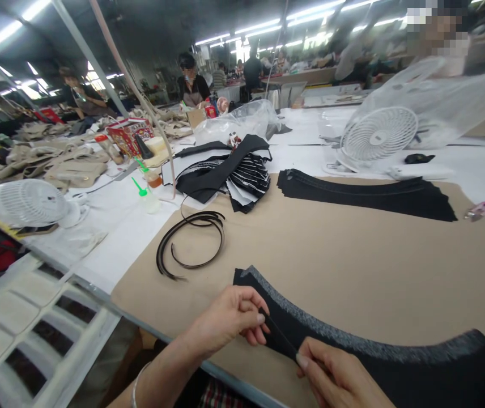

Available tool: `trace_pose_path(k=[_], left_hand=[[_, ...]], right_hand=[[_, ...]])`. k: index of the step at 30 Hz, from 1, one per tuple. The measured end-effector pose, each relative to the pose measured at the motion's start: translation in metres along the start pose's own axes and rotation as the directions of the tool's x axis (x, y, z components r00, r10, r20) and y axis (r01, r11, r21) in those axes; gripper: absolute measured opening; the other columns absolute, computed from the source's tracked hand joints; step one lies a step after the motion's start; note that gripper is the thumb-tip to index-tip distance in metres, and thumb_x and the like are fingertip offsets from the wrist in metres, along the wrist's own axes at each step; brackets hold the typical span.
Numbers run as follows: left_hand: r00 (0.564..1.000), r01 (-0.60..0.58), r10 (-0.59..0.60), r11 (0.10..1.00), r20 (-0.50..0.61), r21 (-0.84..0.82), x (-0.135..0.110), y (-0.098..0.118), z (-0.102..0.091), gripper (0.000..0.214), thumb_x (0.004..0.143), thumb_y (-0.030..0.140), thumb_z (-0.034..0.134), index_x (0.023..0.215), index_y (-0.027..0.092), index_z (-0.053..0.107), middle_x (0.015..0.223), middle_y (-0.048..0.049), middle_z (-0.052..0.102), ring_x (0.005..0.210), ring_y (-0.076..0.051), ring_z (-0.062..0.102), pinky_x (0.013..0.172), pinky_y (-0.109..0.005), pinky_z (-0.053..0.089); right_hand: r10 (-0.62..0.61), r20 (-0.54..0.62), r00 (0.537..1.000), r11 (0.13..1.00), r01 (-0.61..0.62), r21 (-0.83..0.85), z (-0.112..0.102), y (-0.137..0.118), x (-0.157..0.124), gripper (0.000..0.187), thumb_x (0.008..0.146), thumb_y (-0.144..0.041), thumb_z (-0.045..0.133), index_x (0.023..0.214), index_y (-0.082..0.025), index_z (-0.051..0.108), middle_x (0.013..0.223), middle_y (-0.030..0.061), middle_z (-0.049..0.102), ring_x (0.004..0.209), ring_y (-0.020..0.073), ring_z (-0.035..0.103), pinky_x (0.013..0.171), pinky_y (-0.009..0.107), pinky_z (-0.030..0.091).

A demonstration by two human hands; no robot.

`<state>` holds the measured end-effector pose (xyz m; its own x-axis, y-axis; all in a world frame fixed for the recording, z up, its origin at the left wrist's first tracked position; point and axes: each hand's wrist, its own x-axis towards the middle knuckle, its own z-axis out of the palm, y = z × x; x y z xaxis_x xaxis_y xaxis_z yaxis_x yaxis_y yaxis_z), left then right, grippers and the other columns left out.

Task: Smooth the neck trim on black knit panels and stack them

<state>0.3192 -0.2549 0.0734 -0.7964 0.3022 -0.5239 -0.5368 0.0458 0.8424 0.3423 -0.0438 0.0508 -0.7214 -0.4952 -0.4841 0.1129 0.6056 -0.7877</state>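
Between my two hands a narrow black strip (283, 340) is stretched. One end is pinched by my left hand (242, 317), and my right hand (331, 368) pinches the other between thumb and finger. Under and behind the strip lies a curved black fabric piece (416, 374) with a speckled grey band along its upper edge. It rests on a tan sheet (353, 255) covering the table. Left of the fabric, a loose coil of black strips (198, 265) lies on the same sheet.
Stacked black fabric pieces (365, 195) lie at the sheet's far edge, beside a fanned black-and-white pile (242, 175). White fans stand at right (378, 136) and left (32, 202). Green-tipped bottles (151, 201) stand beyond the coil. A person (194, 85) is across the table.
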Motion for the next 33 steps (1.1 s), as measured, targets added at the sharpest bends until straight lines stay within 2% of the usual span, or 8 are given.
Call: trace_pose_path(k=[3, 6, 10, 16, 22, 28, 33], left_hand=[[0.999, 0.018, -0.017, 1.0, -0.044, 0.011, 0.004, -0.003, 0.001, 0.036, 0.064, 0.041, 0.068, 0.082, 0.013, 0.053, 0.067, -0.005, 0.066, 0.051, -0.012, 0.06, 0.049, -0.022, 0.046], [0.992, 0.031, -0.017, 0.993, -0.123, 0.111, 0.009, -0.005, 0.001, 0.028, 0.066, 0.037, 0.062, 0.08, 0.015, 0.052, 0.064, -0.003, 0.065, 0.048, -0.011, 0.059, 0.047, -0.022, 0.047], [0.974, 0.047, 0.014, 0.964, -0.227, 0.26, 0.015, -0.003, -0.002, 0.015, 0.071, 0.03, 0.054, 0.077, 0.016, 0.051, 0.061, -0.0004, 0.062, 0.044, -0.009, 0.055, 0.042, -0.019, 0.042], [0.955, 0.041, 0.103, 0.883, -0.279, 0.468, 0.026, 0.005, -0.011, 0.013, 0.074, 0.028, 0.054, 0.076, 0.016, 0.059, 0.062, 0.0017, 0.059, 0.046, -0.008, 0.055, 0.041, -0.017, 0.033], [0.933, 0.069, 0.164, 0.793, -0.321, 0.606, 0.04, 0.008, -0.014, 0.013, 0.076, 0.027, 0.053, 0.074, 0.017, 0.061, 0.058, 0.0035, 0.056, 0.046, -0.009, 0.057, 0.043, -0.018, 0.033], [0.924, 0.13, 0.148, 0.746, -0.353, 0.653, 0.049, 0.01, -0.015, 0.011, 0.073, 0.026, 0.056, 0.071, 0.017, 0.062, 0.053, 0.003, 0.058, 0.045, -0.01, 0.056, 0.044, -0.018, 0.035], [0.917, 0.163, 0.146, 0.713, -0.371, 0.682, 0.051, 0.014, -0.014, 0.012, 0.074, 0.025, 0.055, 0.069, 0.017, 0.062, 0.05, 0.0031, 0.057, 0.043, -0.011, 0.055, 0.045, -0.02, 0.036]], right_hand=[[-0.026, -0.018, 1.0, 1.0, 0.026, -0.011, -0.001, 0.0, 0.004, 0.034, 0.088, -0.048, 0.029, 0.069, -0.022, 0.04, 0.054, -0.0039, 0.043, 0.053, 0.0121, 0.041, 0.053, 0.022, 0.032], [-0.025, -0.049, 0.998, 0.996, 0.021, -0.082, -0.005, -0.005, 0.006, 0.033, 0.088, -0.046, 0.03, 0.071, -0.021, 0.045, 0.057, -0.0028, 0.047, 0.056, 0.0128, 0.044, 0.054, 0.023, 0.032], [0.026, -0.064, 0.998, 0.972, -0.04, -0.232, -0.015, -0.009, 0.007, 0.035, 0.09, -0.046, 0.029, 0.077, -0.021, 0.05, 0.065, 0.0007, 0.056, 0.061, 0.0154, 0.049, 0.056, 0.025, 0.032], [0.093, -0.123, 0.988, 0.925, -0.132, -0.357, -0.027, -0.01, 0.01, 0.027, 0.091, -0.036, 0.032, 0.076, -0.023, 0.05, 0.07, 0.0039, 0.063, 0.064, 0.0188, 0.055, 0.06, 0.028, 0.032], [0.095, -0.166, 0.981, 0.908, -0.154, -0.39, -0.03, -0.009, 0.015, 0.03, 0.094, -0.03, 0.032, 0.07, -0.022, 0.049, 0.07, 0.0053, 0.065, 0.065, 0.0192, 0.058, 0.06, 0.03, 0.029], [0.143, -0.188, 0.972, 0.892, -0.209, -0.4, -0.027, 0.002, 0.021, 0.03, 0.095, -0.032, 0.032, 0.073, -0.023, 0.05, 0.071, 0.0048, 0.065, 0.065, 0.0199, 0.058, 0.058, 0.03, 0.025], [0.124, -0.199, 0.972, 0.914, -0.19, -0.358, -0.026, 0.002, 0.024, 0.03, 0.095, -0.033, 0.033, 0.074, -0.023, 0.051, 0.067, 0.0036, 0.063, 0.063, 0.0188, 0.057, 0.057, 0.029, 0.025]])
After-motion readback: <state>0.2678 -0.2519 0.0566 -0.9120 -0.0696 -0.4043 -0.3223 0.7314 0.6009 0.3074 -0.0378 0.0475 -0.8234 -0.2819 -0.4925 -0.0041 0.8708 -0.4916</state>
